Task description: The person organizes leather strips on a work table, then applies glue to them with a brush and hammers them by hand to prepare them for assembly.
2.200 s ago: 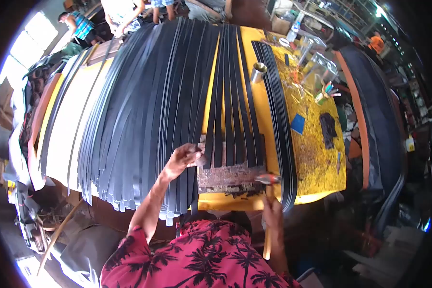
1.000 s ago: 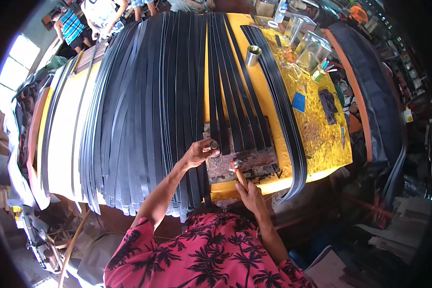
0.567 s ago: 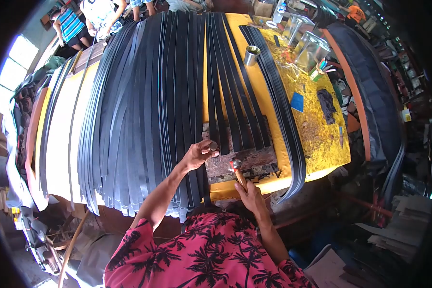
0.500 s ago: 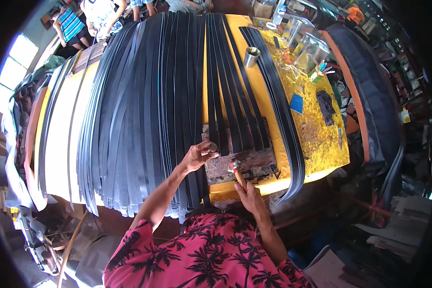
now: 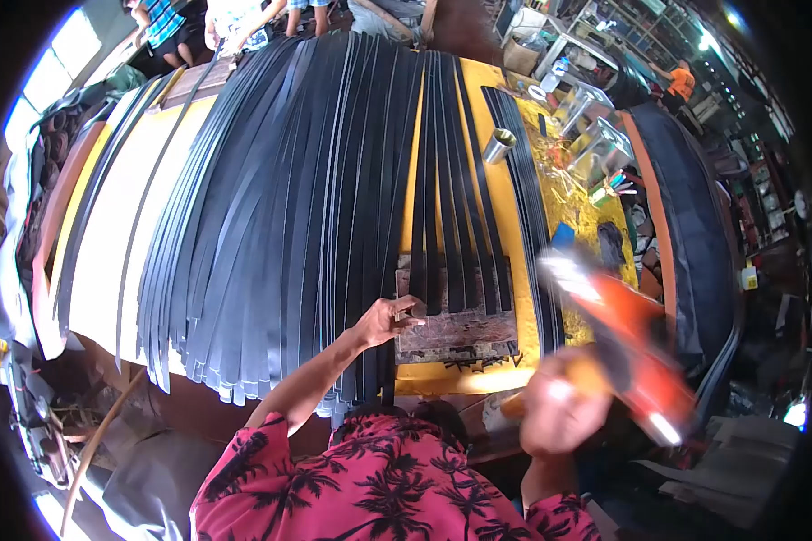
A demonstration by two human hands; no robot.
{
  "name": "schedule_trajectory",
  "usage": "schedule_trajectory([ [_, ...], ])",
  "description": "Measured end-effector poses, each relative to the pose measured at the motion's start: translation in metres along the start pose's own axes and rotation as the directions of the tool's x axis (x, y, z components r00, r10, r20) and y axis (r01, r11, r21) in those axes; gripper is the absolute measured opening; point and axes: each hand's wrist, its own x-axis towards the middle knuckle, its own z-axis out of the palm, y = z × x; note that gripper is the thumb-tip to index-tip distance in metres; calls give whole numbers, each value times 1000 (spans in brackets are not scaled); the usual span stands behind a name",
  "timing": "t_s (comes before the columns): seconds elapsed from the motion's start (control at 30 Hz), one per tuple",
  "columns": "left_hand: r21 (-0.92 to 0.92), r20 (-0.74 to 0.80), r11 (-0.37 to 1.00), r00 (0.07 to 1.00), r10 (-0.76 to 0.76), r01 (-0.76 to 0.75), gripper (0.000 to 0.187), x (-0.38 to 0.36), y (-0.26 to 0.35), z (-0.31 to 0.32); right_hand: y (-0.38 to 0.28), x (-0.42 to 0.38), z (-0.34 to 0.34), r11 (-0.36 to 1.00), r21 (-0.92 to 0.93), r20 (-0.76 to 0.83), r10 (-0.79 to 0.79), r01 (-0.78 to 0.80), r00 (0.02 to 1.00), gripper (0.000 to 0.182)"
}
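Note:
My left hand [image 5: 386,323] is closed on a short round-topped metal punch [image 5: 416,309], held at the left part of a worn brown board [image 5: 424,339]. Just beside it, the ends of several long black strips [image 5: 465,270] lie on that board. Raised on the right, my right hand [image 5: 564,406] grips the wooden handle of a hammer [image 5: 618,334]. Its orange-red head is large and smeared by motion, close to the camera. The lower part of the punch is hidden by my fingers.
Many black strips [image 5: 271,207] cover the yellow table [image 5: 415,379]. A stacked bundle of strips [image 5: 525,180] runs along the right. Behind it stand a metal cup [image 5: 499,145] and a clear container [image 5: 600,149]. Other people [image 5: 162,27] are at the far side.
My right hand has lifted the hammer from above the board, up and to the right towards the camera. My left hand keeps the punch near the strip ends. The view has shifted slightly.

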Motion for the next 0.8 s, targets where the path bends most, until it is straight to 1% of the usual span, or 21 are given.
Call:
schedule_trajectory([
  [0.03, -6, -11, 1000, 1000, -4, 4, 33, 0, 0, 0, -12, 6, -2, 977, 209, -84, 57, -38, 995, 36],
  [0.1, 19, -1, 999, 999, 48, -48, 34, -1, -2, -1, -4, 0, 5, 848, 529, -24, 56, -35, 998, 40],
  [0.13, 18, -12, 999, 999, 47, -47, 34, 0, -2, -1, 11, -11, 14, 954, -131, 54, -264, 269, 963, 36],
  [0.17, 30, -8, 999, 999, 31, -31, 35, 0, -3, -1, 34, -29, 27, 527, -672, 308, -441, 521, 843, 32],
  [0.2, 41, -3, 999, 1000, 14, -13, 35, -1, -4, 0, 73, -60, 61, 824, -551, 361, 93, 132, 928, 37],
  [0.23, 36, -5, 999, 1000, 6, -6, 35, -5, -7, 1, 99, -89, 88, 811, -455, 473, 570, -368, 672, 45],
  [0.27, 101, 25, 995, 1000, 14, -17, 35, -13, -9, 8, 94, -106, 81, 800, -462, 477, 587, -382, 654, 45],
  [0.3, 194, 38, 979, 998, 54, -60, 36, -2, -12, -2, 101, -107, 83, 794, -440, 471, 602, -420, 645, 42],
  [0.33, 111, -31, 993, 998, 54, -50, 37, -3, -12, 0, 110, -106, 89, 787, -407, 467, 615, -463, 635, 40],
  [0.37, 80, -4, 997, 1000, 18, -17, 37, -20, -8, 15, 96, -119, 75, 756, -425, 464, 654, -498, 598, 40],
  [0.4, 147, -25, 988, 998, 51, -47, 34, -27, -5, 22, 87, -121, 61, 759, -390, 431, 651, -521, 625, 41],
  [0.43, 266, -56, 955, 987, 148, -128, 40, -2, -7, 1, 98, -98, 65, 803, -321, 379, 594, -502, 710, 42],
  [0.47, 12, -23, 994, 994, -108, 108, 37, -2, -1, 3, 100, -104, 58, 790, -300, 325, 611, -534, 722, 46],
  [0.5, 4, -9, 993, 993, -120, 120, 37, -6, 1, 11, 101, -108, 50, 779, -305, 322, 626, -548, 710, 46],
  [0.57, -227, 2, 968, 994, -106, 104, 33, 10, 19, 10, 121, -111, 42, 644, -403, 311, 764, -650, 565, 47],
  [0.6, -104, -2, 978, 983, -183, 182, 32, 19, 32, 9, 137, -120, 43, 664, -410, 314, 747, -626, 586, 48],
  [0.63, -100, 2, 978, 983, -182, 182, 32, 25, 28, 13, 149, -129, 42, 664, -406, 312, 747, -628, 587, 48],
  [0.7, 23, -87, 998, 994, -61, 63, 27, 48, 16, 17, 165, -134, 44, 624, -460, 299, 779, -632, 551, 49],
  [0.73, 45, -63, 993, 992, -108, 111, 26, 54, 13, 16, 174, -143, 45, 622, -461, 274, 778, -633, 565, 50],
  [0.77, 47, -53, 993, 993, -110, 113, 26, 56, 10, 16, 174, -144, 43, 617, -457, 268, 783, -641, 562, 50],
  [0.8, 52, -36, 991, 992, -119, 121, 26, 55, 8, 16, 174, -145, 41, 593, -474, 287, 803, -651, 522, 51],
])
